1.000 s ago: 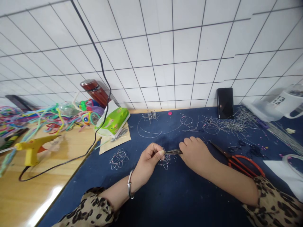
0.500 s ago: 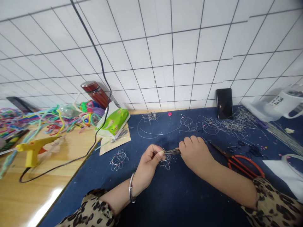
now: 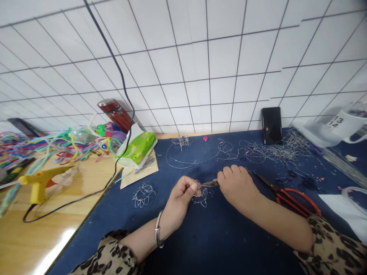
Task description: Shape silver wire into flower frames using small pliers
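My left hand [image 3: 181,196] pinches a small tangle of thin silver wire [image 3: 202,195] just above the dark blue cloth [image 3: 206,236]. My right hand [image 3: 236,184] is closed round the handles of small pliers [image 3: 210,184], whose jaws point left and meet the wire at my left fingertips. A finished-looking wire flower shape [image 3: 143,193] lies on the cloth to the left of my left hand. Both sleeves have a leopard print, and a metal bangle sits on my left wrist.
Red-handled scissors [image 3: 289,193] lie right of my right hand. Loose wire pieces [image 3: 275,151], a black phone [image 3: 271,125] and a white cup [image 3: 346,122] are at the back right. A green tissue pack [image 3: 139,149], a yellow glue gun [image 3: 40,180] and coloured pipe cleaners [image 3: 57,143] lie to the left.
Both hands stay in the same place; the wire tangle has turned slightly between my left fingers and the pliers.
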Motion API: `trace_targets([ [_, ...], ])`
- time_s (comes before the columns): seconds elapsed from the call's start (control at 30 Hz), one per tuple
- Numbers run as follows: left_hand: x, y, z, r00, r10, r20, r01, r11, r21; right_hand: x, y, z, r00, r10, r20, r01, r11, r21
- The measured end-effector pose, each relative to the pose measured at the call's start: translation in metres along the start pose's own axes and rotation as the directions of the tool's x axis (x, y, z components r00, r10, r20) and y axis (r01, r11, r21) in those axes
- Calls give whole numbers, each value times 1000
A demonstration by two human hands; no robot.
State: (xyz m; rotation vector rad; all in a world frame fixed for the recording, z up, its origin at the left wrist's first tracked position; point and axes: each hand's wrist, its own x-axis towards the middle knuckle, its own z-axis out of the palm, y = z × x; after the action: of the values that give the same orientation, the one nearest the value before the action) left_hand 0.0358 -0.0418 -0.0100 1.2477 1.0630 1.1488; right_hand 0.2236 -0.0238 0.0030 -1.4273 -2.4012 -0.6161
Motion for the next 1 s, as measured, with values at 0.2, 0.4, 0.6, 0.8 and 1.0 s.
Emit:
trace_targets([
  [0.2,1,-2,-1,1000,5,16,-6,1000,21,0,1,4,997,6,72,-9,999,46],
  [0.4,3,-1,0,1000,-10,26,11,999,-52,0,2,4,996,-7,90,3,999,47],
  [0.6,6,-2,0,996,-47,74,61,977,-202,0,3,3,998,-12,63,11,1000,26],
  [0.8,6,-6,-1,992,-89,87,108,963,-247,0,3,2,999,-17,49,16,1000,14],
  [1.0,6,-9,-2,997,-44,67,57,980,-193,1,4,1,1000,-13,26,13,1000,-4],
])
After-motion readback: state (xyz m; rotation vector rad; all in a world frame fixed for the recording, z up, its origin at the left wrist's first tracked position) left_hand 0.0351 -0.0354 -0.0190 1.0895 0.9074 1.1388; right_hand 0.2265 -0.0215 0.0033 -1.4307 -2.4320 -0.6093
